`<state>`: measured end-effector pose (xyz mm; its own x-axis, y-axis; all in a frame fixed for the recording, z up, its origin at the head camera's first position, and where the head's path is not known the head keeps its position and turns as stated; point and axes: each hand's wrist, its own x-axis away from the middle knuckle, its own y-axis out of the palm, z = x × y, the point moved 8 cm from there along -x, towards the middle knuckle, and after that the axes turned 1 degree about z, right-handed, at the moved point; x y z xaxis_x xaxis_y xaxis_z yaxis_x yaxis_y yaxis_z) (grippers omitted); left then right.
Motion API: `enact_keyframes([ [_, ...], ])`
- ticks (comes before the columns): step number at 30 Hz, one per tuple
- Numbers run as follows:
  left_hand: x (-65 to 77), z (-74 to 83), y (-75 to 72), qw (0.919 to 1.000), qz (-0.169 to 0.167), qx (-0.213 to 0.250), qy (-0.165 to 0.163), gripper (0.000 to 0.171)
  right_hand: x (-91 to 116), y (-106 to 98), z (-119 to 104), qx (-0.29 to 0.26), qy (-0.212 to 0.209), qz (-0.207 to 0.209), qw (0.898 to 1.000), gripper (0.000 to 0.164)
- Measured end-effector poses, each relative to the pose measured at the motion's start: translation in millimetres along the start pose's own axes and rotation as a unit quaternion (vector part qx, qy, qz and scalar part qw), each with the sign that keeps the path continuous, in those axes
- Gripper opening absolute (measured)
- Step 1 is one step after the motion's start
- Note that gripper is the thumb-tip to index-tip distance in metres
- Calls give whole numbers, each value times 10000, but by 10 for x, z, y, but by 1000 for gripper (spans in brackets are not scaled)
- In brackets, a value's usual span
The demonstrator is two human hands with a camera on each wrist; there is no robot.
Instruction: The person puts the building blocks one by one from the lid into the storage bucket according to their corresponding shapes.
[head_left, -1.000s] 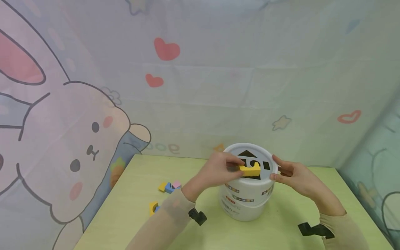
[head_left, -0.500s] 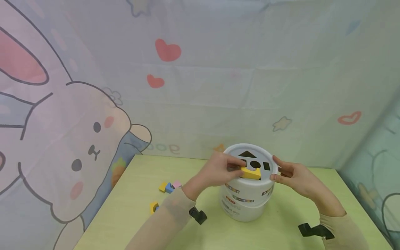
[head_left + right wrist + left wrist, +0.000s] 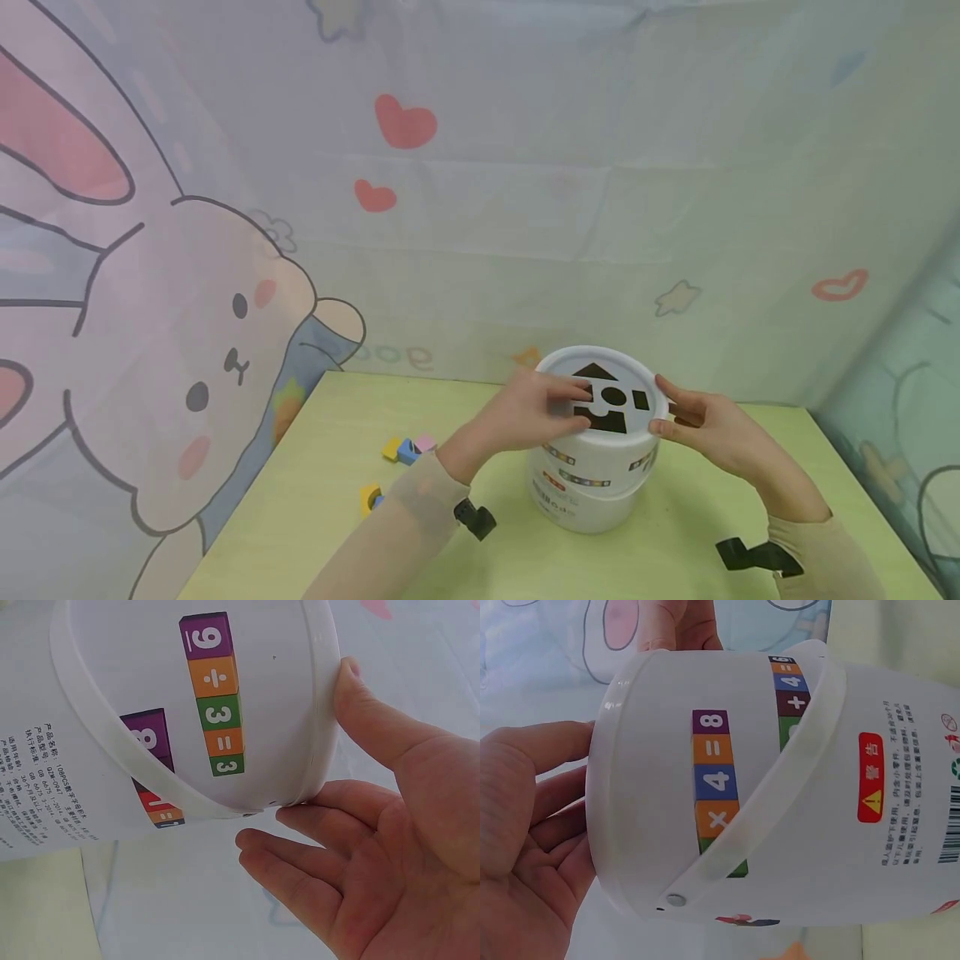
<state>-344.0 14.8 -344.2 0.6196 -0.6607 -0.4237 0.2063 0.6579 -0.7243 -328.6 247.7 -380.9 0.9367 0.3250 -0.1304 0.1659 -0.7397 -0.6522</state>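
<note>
A white bucket [image 3: 585, 500] stands upright, its lid [image 3: 551, 363] pierced by dark shaped holes: a triangle, a round one, rectangles and an arch-shaped slot [image 3: 606, 422]. My left hand [image 3: 517, 412] lies over the lid's left side, thumb and fingers parted near the arch slot, nothing between them. In the left wrist view this hand [image 3: 525, 817] is at the lid edge. My right hand [image 3: 712, 429] holds the lid's right rim between thumb and fingers. The right wrist view shows that hand [image 3: 405, 817] with thumb and index finger at the rim, other fingers loose.
Left of the bucket, on the pale green table [image 3: 465, 575], lie a yellow block [image 3: 392, 449], a blue block [image 3: 407, 452] and a pink block [image 3: 424, 442]. Nearer me sits a yellow arch block [image 3: 369, 498] beside a partly hidden blue piece. A printed cloth [image 3: 480, 275] hangs behind.
The yellow arch block in my left hand tipped down onto the arch slot and is now out of sight, and the fingers are parted. My right hand keeps its place on the rim.
</note>
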Motion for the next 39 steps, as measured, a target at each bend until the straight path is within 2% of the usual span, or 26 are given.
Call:
enact_keyframes([
  [6,88,-17,-119,9983,138,516,214,31,-2,-15,-35,197,-49,44,9998,80],
  [9,179,-52,-252,9948,332,906,333,31,-3,-30,-60,362,-41,72,9993,81],
  [13,367,-187,-454,9917,650,1076,252,31,5,-46,-81,632,20,24,9980,81],
  [20,871,-588,-787,9908,1032,809,-331,29,51,-85,-156,784,-52,-116,9968,84],
  [24,1147,-852,-899,9889,1050,761,-731,29,95,-105,-168,701,-105,-161,9974,82],
  [32,1633,-1500,-940,9835,767,176,-1626,33,130,-108,-167,661,-103,-171,9976,81],
  [36,1836,-1773,-921,9794,588,-172,-1925,34,123,-101,-182,631,-118,-162,9978,81],
  [39,1945,-1914,-900,9763,471,-369,-2078,34,121,-95,-197,600,-135,-155,9980,81],
])
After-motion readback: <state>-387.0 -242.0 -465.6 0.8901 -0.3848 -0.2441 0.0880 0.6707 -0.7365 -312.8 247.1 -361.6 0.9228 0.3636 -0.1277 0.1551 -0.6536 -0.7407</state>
